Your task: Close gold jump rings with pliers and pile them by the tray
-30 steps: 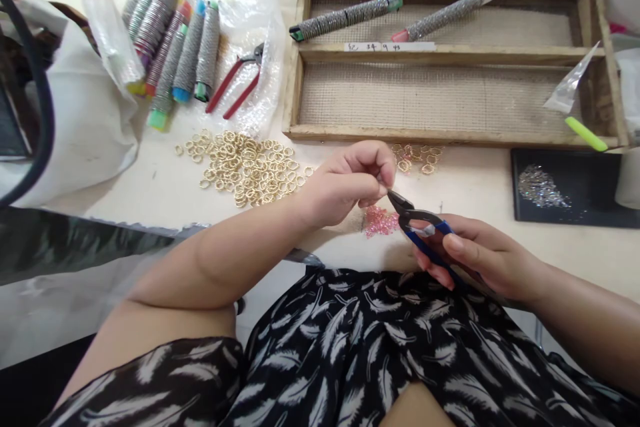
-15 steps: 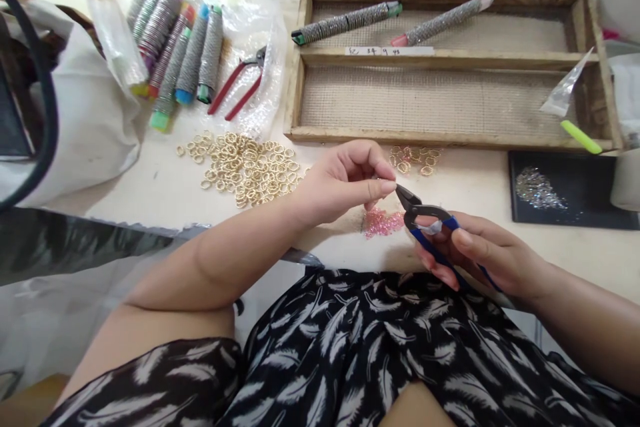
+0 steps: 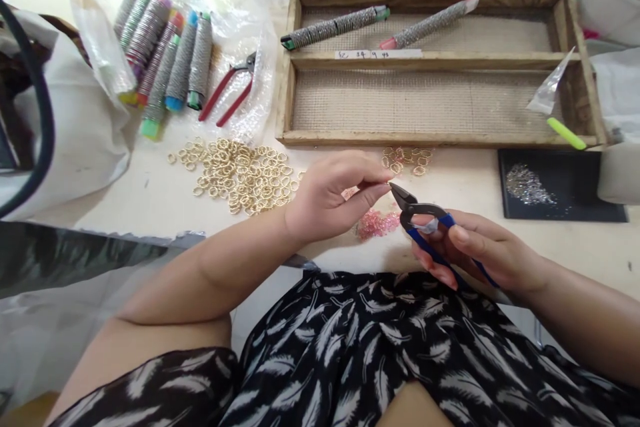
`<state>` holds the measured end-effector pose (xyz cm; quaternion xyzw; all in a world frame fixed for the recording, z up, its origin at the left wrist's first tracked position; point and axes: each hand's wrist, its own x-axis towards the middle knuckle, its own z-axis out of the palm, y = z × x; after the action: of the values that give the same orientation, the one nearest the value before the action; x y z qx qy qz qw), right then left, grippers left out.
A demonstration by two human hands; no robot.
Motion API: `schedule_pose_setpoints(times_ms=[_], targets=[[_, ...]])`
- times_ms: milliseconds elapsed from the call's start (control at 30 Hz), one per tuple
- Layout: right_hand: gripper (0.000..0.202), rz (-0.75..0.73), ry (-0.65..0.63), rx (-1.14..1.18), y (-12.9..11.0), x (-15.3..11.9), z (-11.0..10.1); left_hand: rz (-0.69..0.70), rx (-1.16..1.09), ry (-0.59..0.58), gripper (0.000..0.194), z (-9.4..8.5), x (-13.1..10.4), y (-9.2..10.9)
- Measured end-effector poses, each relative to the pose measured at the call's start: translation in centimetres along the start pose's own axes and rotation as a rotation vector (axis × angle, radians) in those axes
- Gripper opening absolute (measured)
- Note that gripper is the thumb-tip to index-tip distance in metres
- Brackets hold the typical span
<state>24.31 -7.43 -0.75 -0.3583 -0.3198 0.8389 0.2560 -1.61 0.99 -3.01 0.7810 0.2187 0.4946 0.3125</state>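
Note:
My right hand (image 3: 475,247) is wrapped round blue-handled pliers (image 3: 414,210), whose dark jaws point up and left. At the tip of the jaws, the thumb and forefinger of my left hand (image 3: 340,193) are pinched together; what they hold is too small to make out. Pink beads (image 3: 376,224) lie in a small heap below my left fingers. Just above, a few gold rings (image 3: 420,161) with pink on them rest on the table. A larger pile of gold rings (image 3: 245,170) spreads to the left of my left hand.
Behind my hands is a wooden tray (image 3: 440,141) with mesh compartments and two wire-wound rods. Red-handled pliers (image 3: 227,90) and several wire coils (image 3: 160,77) lie back left. On the right, a black board (image 3: 575,187) bears silvery beads. White cups stand at the right edge.
The whole view has shifted slightly. My left hand has turned, its fingers lying flatter, still pinched at the pliers' tip. My right hand keeps its hold on the pliers.

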Motion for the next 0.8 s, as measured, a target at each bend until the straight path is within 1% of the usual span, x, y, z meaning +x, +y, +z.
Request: schedule_pose_setpoints(times_ms=[233,433,567,800], targets=[[0.042,0.034,0.003,0.059,0.0,0.0,-0.1,0.046,0.090,-0.041,0.018,-0.1,0.1,-0.1],[0.044,0.044,0.000,0.080,0.1,-0.1,-0.2,0.090,0.135,-0.047,0.019,-0.2,-0.1,-0.1],[0.043,0.037,0.005,0.080,0.1,-0.1,-0.2,0.085,0.128,-0.057,0.018,-0.3,0.1,0.1],[0.039,0.024,0.015,0.014,0.0,-0.1,0.0,0.000,0.126,-0.154,0.010,-1.2,1.0,0.9]])
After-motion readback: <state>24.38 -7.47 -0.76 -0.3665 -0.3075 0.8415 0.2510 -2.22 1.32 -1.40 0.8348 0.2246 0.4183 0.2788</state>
